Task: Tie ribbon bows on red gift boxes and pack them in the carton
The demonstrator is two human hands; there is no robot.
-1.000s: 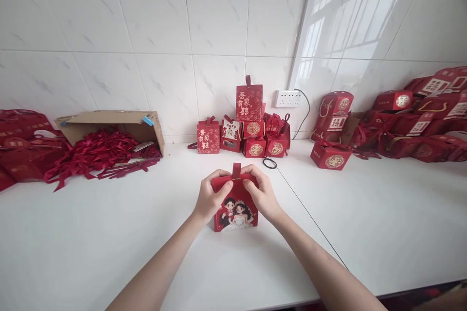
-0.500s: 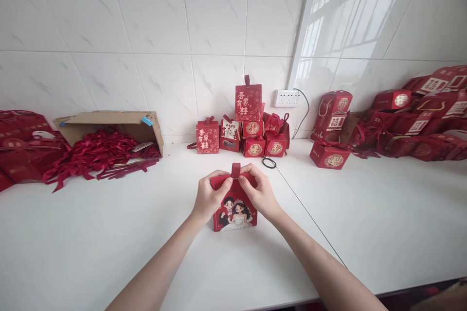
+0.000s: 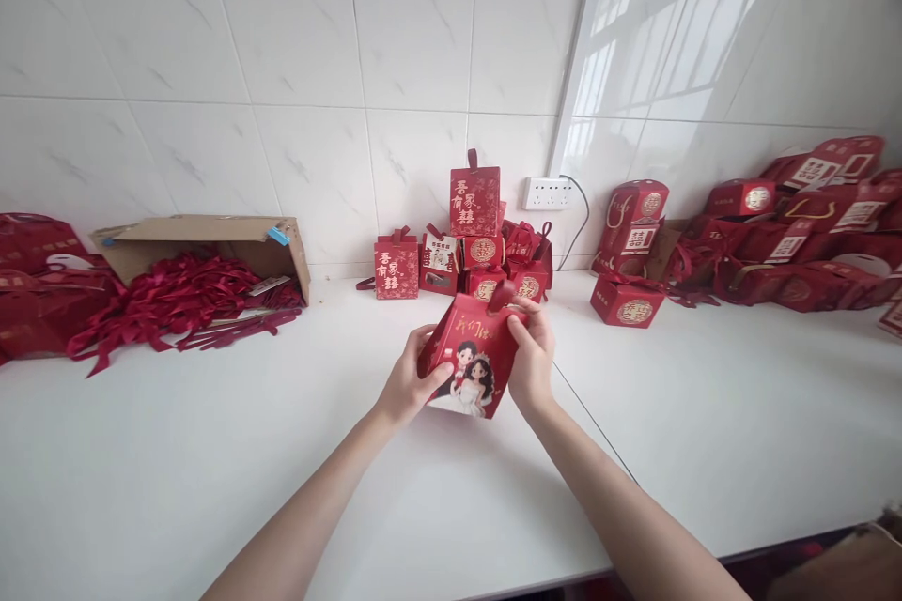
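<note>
While both hands hold the red gift box over the middle of the white tabletop, the step in hand seems to be turning it and firming up its top edge. The left hand grips the lower left side, thumb pressed on the printed front near the cartoon couple, the other fingers curled around the side panel. The right hand pinches the upper right edge, thumb in front and fingers bent behind, right beside the ribbon loop that rises from the top. The box leans over to the right, and its base is probably just clear of the surface, though the angle makes that hard to be sure of. As I judge it, the next move calls for an even hold on both sides, with light pressure so that the card does not crease and the loop stays free. Much is hidden: the back of the box, its underside and most of the fingertips cannot be seen, and the right thumb covers the end of the gold lettering. The box also blocks part of the stacked boxes behind it, and a brown object is cut off at the lower right corner.
</note>
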